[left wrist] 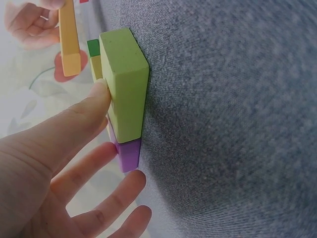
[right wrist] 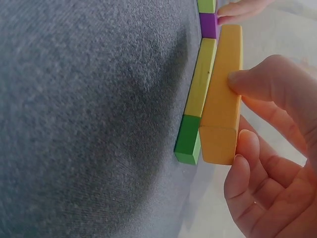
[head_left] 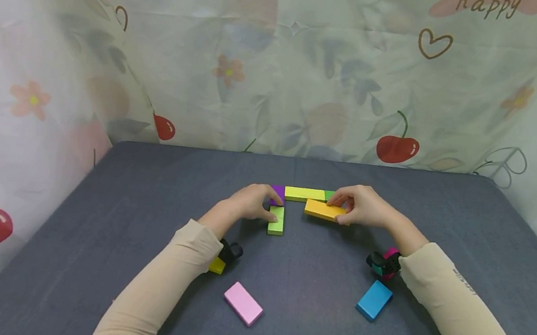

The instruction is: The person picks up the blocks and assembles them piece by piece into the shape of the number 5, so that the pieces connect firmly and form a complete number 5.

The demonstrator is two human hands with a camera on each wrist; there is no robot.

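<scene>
In the head view my left hand has its thumb on a light green block lying on the table. Its other fingers spread loosely beside the purple block that meets the light green block's far end. My right hand pinches an orange block between thumb and fingers, held raised in front of the row. That row runs from the purple block along a long yellow block to a dark green block, end to end. Seen from the right wrist, the orange block partly overlaps the yellow one.
Nearer on the dark grey cloth lie a pink block and a blue block. A bright yellow block shows partly from under the left sleeve. Magenta and teal pieces peek out by the right wrist camera. A printed curtain hangs behind.
</scene>
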